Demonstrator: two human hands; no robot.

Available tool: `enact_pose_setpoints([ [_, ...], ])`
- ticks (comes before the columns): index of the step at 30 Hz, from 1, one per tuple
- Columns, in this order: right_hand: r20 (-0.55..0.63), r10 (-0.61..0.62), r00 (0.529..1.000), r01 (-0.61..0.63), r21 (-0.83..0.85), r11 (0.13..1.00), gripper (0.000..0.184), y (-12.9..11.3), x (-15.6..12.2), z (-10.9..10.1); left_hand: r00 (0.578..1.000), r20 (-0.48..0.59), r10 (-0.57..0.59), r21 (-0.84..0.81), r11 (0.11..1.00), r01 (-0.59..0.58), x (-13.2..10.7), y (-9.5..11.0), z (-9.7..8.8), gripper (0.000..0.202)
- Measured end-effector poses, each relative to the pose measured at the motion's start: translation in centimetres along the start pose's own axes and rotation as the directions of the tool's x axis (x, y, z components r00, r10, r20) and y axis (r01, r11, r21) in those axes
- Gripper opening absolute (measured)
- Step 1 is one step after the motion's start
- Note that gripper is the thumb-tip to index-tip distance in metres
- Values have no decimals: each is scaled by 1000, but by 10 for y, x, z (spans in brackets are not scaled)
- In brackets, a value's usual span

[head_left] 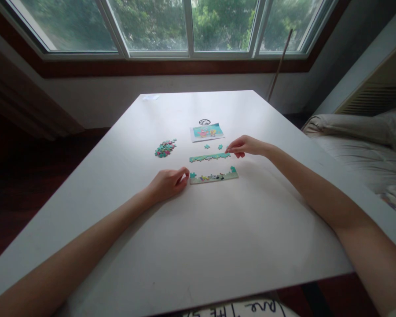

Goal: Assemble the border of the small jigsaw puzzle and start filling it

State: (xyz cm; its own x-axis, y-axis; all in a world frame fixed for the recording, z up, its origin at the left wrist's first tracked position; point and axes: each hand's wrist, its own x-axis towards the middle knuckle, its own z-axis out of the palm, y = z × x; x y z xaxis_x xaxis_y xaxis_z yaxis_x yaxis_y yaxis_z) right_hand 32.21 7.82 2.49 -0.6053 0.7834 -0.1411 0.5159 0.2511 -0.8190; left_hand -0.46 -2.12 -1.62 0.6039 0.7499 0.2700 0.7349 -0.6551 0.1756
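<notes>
Two part-built sections of a jigsaw puzzle lie on the white table. The nearer section (214, 177) has a flat bottom edge and small figures, with green pieces rising at both ends. Beyond it is a narrow green strip (210, 157) of joined pieces. My left hand (171, 181) rests at the near section's left end, fingers curled in; whatever they hold is hidden. At the strip's right end, my right hand (246, 146) pinches what looks like a puzzle piece, mostly covered by the fingertips. Two loose green pieces (207, 146) lie just past the strip.
A heap of loose pieces (165, 149) sits to the left. Behind the strip lies a picture sheet (207, 132) with cartoon figures, and a dark round mark or object (204, 122) is beyond it. A padded seat (346, 136) stands right of the table (198, 237).
</notes>
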Motion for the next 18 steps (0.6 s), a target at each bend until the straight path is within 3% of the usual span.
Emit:
enact_pose_setpoints([
  [12, 70, -14, 997, 3, 152, 988, 48, 1, -1, -2, 1000, -8, 2, -2, 1000, -2, 0, 1, -2, 16],
  [18, 81, -62, 995, 53, 116, 992, 42, 9, 3, -3, 1000, -10, 12, 1, 1000, -12, 0, 1, -1, 16],
])
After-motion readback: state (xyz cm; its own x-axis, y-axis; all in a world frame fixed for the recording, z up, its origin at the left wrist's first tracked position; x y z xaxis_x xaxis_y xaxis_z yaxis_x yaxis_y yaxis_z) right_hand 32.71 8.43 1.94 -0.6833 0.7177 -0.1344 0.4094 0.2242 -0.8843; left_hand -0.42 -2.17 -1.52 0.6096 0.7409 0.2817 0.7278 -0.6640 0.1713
